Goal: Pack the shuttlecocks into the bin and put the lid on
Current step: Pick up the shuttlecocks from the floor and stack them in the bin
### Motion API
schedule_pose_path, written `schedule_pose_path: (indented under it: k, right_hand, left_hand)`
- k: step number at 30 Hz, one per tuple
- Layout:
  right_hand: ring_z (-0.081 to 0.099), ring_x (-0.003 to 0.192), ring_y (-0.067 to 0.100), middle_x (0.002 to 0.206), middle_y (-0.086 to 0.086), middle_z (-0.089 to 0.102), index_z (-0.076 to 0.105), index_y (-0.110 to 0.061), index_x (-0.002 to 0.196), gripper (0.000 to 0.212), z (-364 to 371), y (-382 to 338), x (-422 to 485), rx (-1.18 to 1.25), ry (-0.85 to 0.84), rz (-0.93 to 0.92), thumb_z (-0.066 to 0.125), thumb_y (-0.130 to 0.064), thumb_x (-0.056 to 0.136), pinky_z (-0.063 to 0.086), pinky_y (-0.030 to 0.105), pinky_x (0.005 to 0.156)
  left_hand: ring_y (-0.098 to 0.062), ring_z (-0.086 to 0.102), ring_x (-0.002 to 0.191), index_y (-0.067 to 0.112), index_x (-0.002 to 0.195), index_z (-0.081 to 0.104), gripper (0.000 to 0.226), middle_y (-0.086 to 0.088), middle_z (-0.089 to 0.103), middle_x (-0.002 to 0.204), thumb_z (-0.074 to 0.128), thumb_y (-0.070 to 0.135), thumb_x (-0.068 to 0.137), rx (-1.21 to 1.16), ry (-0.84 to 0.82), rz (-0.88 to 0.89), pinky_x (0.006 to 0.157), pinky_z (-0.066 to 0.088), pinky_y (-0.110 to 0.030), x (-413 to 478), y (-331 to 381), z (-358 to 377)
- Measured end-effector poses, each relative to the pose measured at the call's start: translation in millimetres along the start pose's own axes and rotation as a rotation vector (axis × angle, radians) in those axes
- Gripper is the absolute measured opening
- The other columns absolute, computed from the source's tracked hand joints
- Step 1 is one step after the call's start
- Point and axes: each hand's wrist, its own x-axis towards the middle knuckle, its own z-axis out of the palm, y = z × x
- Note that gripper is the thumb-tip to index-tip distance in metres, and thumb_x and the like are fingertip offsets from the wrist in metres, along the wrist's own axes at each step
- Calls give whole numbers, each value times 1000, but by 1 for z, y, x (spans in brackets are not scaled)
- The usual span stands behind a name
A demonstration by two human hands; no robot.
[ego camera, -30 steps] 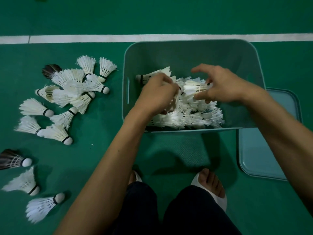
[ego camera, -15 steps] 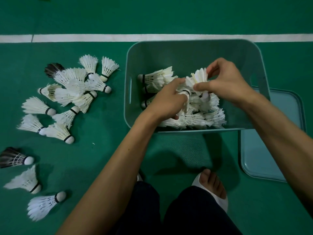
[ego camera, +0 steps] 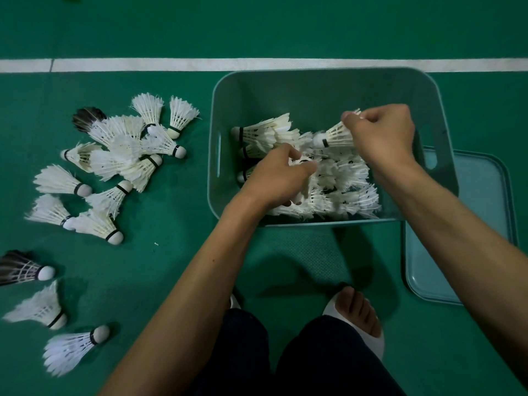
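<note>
A teal plastic bin stands on the green court floor, its near half filled with several white shuttlecocks. My right hand is over the bin, fingers closed on the feather end of one white shuttlecock lifted above the heap. My left hand reaches into the heap with fingers curled around shuttlecocks there. The bin's lid lies flat on the floor to the right, partly under the bin's corner. Several more shuttlecocks lie loose on the floor to the left.
A white court line runs across behind the bin. Three more shuttlecocks, one dark-feathered, lie at the lower left. My legs and a foot in a white slipper are just in front of the bin.
My right hand has lifted one shuttlecock up and to the right out of the heap. My left hand has shifted slightly right and deeper into the heap.
</note>
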Motion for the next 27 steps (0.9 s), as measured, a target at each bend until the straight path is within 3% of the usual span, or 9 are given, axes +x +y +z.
schedule_pose_path:
  k: [2, 4, 9, 11, 13, 19, 21, 25, 27]
  right_hand:
    - [23, 31, 9, 37, -10, 25, 34, -18, 48, 57, 8, -8, 2, -33, 19, 5, 64, -28, 96, 43, 27, 63]
    - [29, 39, 11, 47, -4, 31, 36, -19, 52, 52, 18, -16, 6, -58, 2, 49, 59, -24, 99, 40, 27, 59]
    - [40, 56, 13, 69, -2, 43, 46, -14, 71, 27, 45, -30, 17, -27, -77, 201, 56, -10, 95, 34, 26, 49]
    - [57, 71, 15, 86, 2, 58, 58, -5, 97, 3, 57, -37, 15, 37, -118, 246, 57, -8, 96, 41, 27, 54]
    - [65, 78, 22, 100, 9, 67, 61, -1, 118, 25, 69, -41, 14, 159, -203, 335, 57, -6, 95, 44, 28, 56]
    - [57, 72, 22, 94, 12, 67, 65, -4, 105, 18, 77, -41, 11, 230, -288, 385, 70, -9, 89, 44, 30, 57]
    - [60, 72, 25, 91, 11, 67, 67, -4, 99, 23, 74, -39, 13, 219, -262, 368, 79, -16, 83, 46, 31, 59]
    - [68, 95, 26, 113, 8, 71, 65, -5, 121, 57, 55, -43, 13, 174, -162, 286, 78, -42, 81, 51, 32, 73]
    - [66, 76, 18, 99, 7, 75, 71, -5, 110, 46, 34, -44, 7, 162, -128, 238, 77, -41, 83, 49, 30, 66]
  left_hand:
    - [-13, 62, 69, 21, 109, 58, 30, 6, 63, 80, 53, 50, 102, 15, 6, 1, 72, 56, -37, 0, 1, 1]
    - [-17, 60, 80, 25, 93, 54, 28, 9, 55, 84, 44, 49, 106, 4, 18, -20, 78, 57, -41, 1, 0, 1]
    - [-22, 48, 65, 5, 97, 62, 26, -1, 51, 70, 46, 24, 99, 30, 72, -83, 68, 41, -35, 7, -7, -1]
    - [-24, 49, 66, 6, 97, 63, 25, -2, 51, 69, 48, 25, 95, 43, 76, -99, 68, 46, -37, 8, -6, -1]
    - [-25, 53, 71, 8, 92, 62, 25, -3, 54, 73, 49, 29, 90, 45, 89, -100, 74, 57, -43, 7, -3, -1]
    - [-23, 47, 66, 13, 78, 51, 15, -3, 51, 72, 55, 21, 91, 25, 93, -167, 65, 40, -32, 8, -1, 0]
    - [-21, 51, 72, 12, 88, 59, 10, -6, 56, 79, 58, 20, 93, -1, 68, -172, 69, 41, -33, 7, 0, 1]
    - [-18, 57, 80, 13, 94, 69, 8, -3, 64, 90, 67, 21, 94, -137, 119, -131, 74, 45, -29, 3, 3, -3]
    - [-13, 60, 79, 12, 88, 71, 8, 1, 69, 90, 69, 17, 94, -253, 164, -129, 70, 46, -25, 0, 6, -8]
